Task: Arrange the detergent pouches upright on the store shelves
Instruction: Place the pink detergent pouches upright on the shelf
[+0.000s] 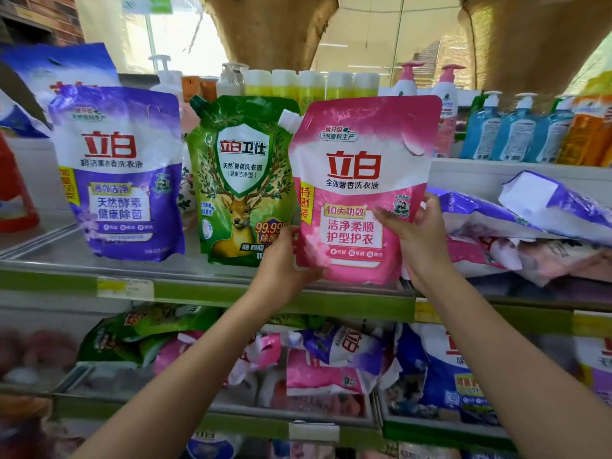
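Lower shelf [231,420]: nearest; pink, purple and green pouches lie jumbled flat [328,366].
Left hand [284,263]: grip curled round the pink pouch's lower left corner, thumb on its front.
Right hand [420,236]: grip on the pouch's right edge, fingers across the front, thumb hidden behind.
Pink pouch [361,187]: upright, held in both hands at the middle shelf's [205,289] front edge; whether its base touches the shelf, cannot tell.
Green pouch [241,183]: upright, just left, partly overlapped by the pink one.
Purple pouch [122,173]: upright, further left.
Right pile [530,226]: purple and pink pouches lying flat.
Behind: pump bottles [516,127] in a row.
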